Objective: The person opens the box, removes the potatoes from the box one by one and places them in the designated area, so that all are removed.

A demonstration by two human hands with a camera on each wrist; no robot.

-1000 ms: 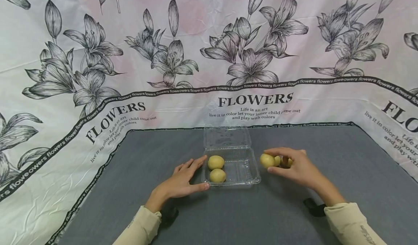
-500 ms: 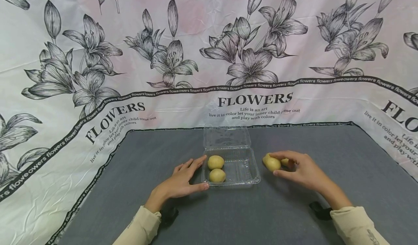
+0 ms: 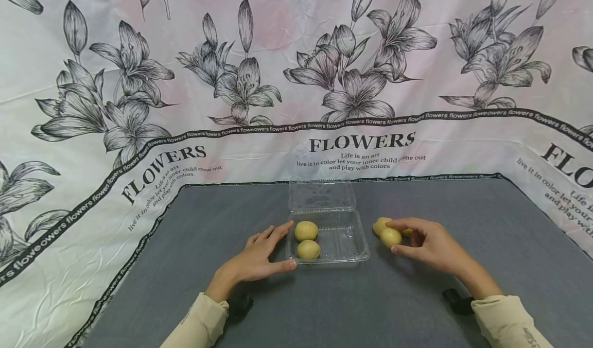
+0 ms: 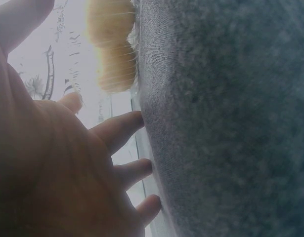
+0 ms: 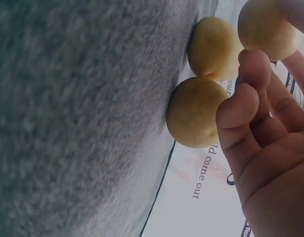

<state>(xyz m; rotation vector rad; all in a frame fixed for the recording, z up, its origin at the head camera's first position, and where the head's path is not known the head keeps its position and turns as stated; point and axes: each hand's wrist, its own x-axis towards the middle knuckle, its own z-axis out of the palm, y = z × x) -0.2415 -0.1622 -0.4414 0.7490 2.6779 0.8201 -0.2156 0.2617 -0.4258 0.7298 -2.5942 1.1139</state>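
Note:
A clear plastic clamshell box [image 3: 345,258] stands with its lid [image 3: 321,196] raised at the back. Two small yellow potatoes [image 3: 307,230] lie along its left side. My left hand [image 3: 252,260] rests spread against the box, fingertips on the left wall and thumb at the front left corner. To the right of the box, my right hand [image 3: 428,242] pinches a potato [image 3: 390,238] between thumb and fingertips. Another potato [image 3: 381,225] shows just behind it. A further potato [image 5: 198,112] sits by the fingers, mostly hidden by the hand in the head view.
A grey cloth [image 3: 324,307] covers the table. White flower-printed fabric [image 3: 259,155] hangs behind it and borders both sides. A dark strap [image 3: 457,301] shows under the right wrist.
My right hand has shifted slightly right and toward me with the pinched potato, bringing the potato behind it into view. The left hand and box have stayed in place.

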